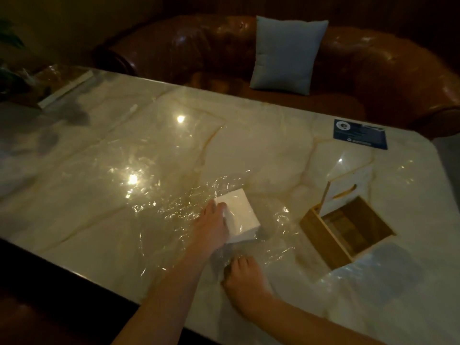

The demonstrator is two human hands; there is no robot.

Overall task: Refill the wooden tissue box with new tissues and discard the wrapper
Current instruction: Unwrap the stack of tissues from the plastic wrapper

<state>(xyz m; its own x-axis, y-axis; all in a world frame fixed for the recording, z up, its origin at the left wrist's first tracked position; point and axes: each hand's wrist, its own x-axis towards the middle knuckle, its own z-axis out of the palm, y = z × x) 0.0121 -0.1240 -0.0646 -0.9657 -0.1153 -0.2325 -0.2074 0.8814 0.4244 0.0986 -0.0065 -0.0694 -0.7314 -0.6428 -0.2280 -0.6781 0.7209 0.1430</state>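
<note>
Left hand (pixel 211 227) grips the white square tissue stack (pixel 237 216) on the marble table (pixel 99 220); right hand (pixel 242 277) pinches the clear crinkled plastic wrapper (pixel 221 263). Step: unwrapping. Next, probably: free the stack, carry it to the open wooden tissue box (pixel 346 230).

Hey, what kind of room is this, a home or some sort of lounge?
Probably a lounge or private sitting room, possibly in a venue: a brown leather sofa with a cushion, a long marble table, dim lighting, and a printed blue card on the table.
</note>
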